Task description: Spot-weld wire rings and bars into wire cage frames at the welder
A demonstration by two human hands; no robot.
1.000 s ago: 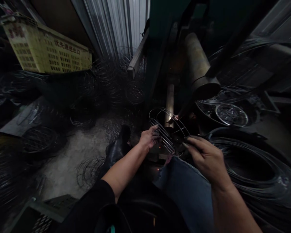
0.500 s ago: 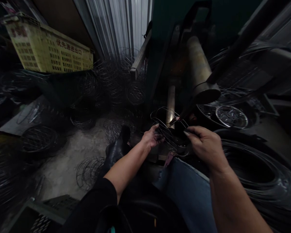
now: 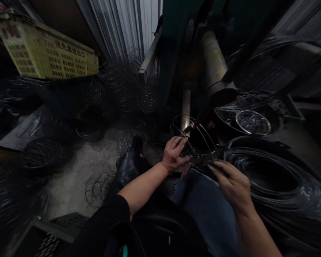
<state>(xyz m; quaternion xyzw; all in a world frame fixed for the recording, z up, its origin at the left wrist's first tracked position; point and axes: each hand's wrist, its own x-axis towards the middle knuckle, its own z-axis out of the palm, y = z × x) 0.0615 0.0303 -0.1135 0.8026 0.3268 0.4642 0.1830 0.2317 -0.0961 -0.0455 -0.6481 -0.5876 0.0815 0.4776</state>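
Note:
Between my two hands is a round frame of thin wire rings (image 3: 209, 140), held at the lower end of a machine's metal rod (image 3: 186, 107). My left hand (image 3: 175, 154) is closed on the frame's left side, with thumb and fingers at the wire. My right hand (image 3: 231, 178) pinches the right edge of a ring between thumb and fingers. A dark slanted bar with a small coppery tip (image 3: 193, 125) touches or nearly touches the wires; which, I cannot tell. A blue cloth (image 3: 203, 207) lies over my lap below the hands.
A thick metal cylinder (image 3: 215, 59) juts from the machine above my hands. On the right sits a big coil of wire (image 3: 283, 200), behind it a tub with a shiny ring (image 3: 253, 123). Wire frames (image 3: 100, 187) lie on the floor at left, and a yellow crate (image 3: 53, 53) stands farther back.
My left hand has moved right and closed in on the wire frame. The right hand has shifted slightly down and right. The frame has turned, and the whole view has shifted a little.

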